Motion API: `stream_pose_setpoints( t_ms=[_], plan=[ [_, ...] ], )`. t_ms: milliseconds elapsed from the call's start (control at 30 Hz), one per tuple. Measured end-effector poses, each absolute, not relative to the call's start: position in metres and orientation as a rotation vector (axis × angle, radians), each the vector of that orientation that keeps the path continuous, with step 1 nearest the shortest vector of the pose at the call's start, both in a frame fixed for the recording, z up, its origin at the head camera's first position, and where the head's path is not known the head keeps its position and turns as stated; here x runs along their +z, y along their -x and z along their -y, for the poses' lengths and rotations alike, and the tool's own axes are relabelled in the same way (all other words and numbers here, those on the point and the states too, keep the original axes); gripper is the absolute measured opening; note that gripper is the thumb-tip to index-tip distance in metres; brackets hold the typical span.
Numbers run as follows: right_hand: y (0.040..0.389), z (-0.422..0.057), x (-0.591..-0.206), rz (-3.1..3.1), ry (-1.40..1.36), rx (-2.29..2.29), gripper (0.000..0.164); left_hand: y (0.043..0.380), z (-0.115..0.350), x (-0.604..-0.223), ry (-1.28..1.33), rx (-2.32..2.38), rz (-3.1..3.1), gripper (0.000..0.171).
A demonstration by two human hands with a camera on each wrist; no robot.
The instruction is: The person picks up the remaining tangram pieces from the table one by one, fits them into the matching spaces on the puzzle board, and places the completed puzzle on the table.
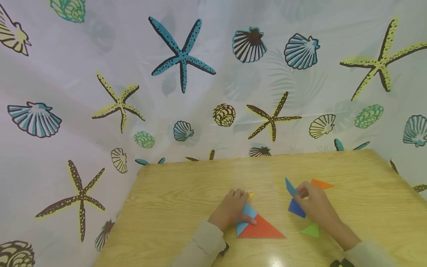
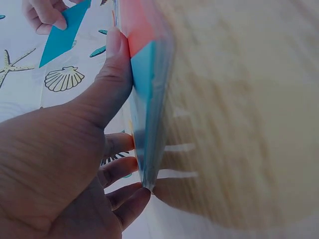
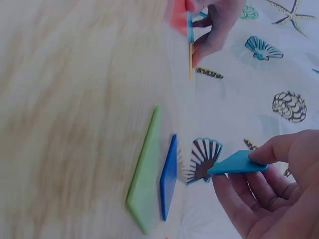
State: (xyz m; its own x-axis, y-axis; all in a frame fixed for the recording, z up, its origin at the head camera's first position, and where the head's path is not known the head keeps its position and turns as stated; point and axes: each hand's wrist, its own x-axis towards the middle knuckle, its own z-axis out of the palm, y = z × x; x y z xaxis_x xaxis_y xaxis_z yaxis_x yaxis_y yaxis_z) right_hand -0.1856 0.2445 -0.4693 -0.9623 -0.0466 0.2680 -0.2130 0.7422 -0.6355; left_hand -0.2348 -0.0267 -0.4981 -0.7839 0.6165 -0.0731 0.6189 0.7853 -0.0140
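red triangle and light-blue piece lie edge to edge on desk, green triangle to their right. left grip rests on those two, thumb over them, fingers relaxed. dark blue piece beyond green one. right grip pinches blue parallelogram, raised off desk. yellow piece peeks out by left fingers; orange triangle farther, then patterned curtain.
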Motion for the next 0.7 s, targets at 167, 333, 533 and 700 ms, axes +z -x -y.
stream_pose_setpoints(
  t_ms=[167,333,533,700],
  plan=[
    [0.18,-0.23,-0.468,2.764,-0.259,1.023,0.01,0.233,0.027,-0.497,-1.013,-0.057,-2.913,0.099],
    [0.177,-0.216,-0.472,2.79,-0.302,1.126,0.011,0.233,0.027,-0.496,-1.005,-0.043,-2.911,0.099],
    [0.173,-0.204,-0.477,2.829,-0.36,1.249,0.014,0.233,0.027,-0.497,-1.018,-0.065,-2.913,0.099],
    [0.171,-0.198,-0.481,2.855,-0.431,1.21,0.014,0.234,0.027,-0.499,-1.024,-0.09,-2.921,0.099]
  ],
)
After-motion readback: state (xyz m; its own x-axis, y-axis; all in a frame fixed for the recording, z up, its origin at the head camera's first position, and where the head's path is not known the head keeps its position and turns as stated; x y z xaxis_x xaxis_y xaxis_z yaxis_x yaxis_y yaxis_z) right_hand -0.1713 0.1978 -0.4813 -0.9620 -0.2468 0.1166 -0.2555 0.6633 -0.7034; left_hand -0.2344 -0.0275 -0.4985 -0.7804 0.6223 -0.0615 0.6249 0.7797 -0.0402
